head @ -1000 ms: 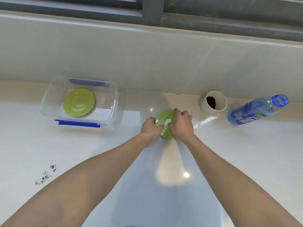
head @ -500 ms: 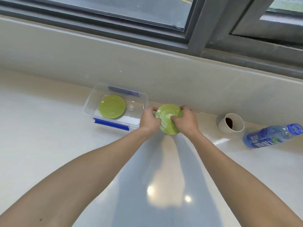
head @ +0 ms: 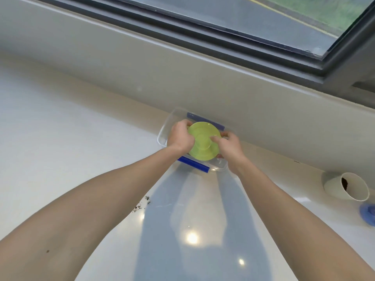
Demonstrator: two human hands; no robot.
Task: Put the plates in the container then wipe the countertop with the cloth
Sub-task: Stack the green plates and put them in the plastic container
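A small green plate is held over the clear plastic container with blue clips, which stands against the back wall. My left hand grips the plate's left rim and my right hand grips its right rim. The plate hides most of the container's inside, so the other green plate seen earlier is out of sight. No cloth is in view.
Dark crumbs lie on the white countertop left of my forearms. A white cup with dark residue lies tipped at the right. Part of a blue bottle shows at the right edge. A window ledge runs behind.
Both hands lifted the green plate off the countertop and carried it left, from beside the container to over it. The camera view swung left and up.
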